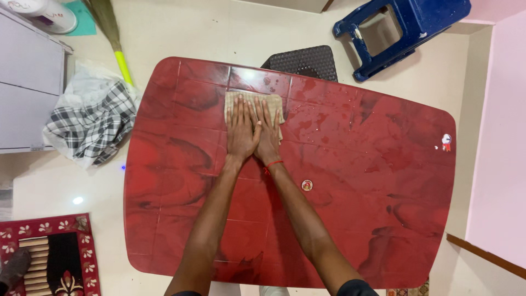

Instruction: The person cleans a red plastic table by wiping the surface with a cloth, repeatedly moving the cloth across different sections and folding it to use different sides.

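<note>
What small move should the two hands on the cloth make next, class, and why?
Probably slide the beige cloth to the right. The left hand and right hand press it flat on the red table, and water droplets glisten on the surface just right of it, seemingly unwiped.

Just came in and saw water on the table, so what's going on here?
A person is pressing both hands flat on a beige cloth at the far edge of a red table. The left hand lies beside the right hand, thumbs overlapping. Wet spots show on the tabletop to the right of the cloth. A blue stool stands beyond the table.
</note>
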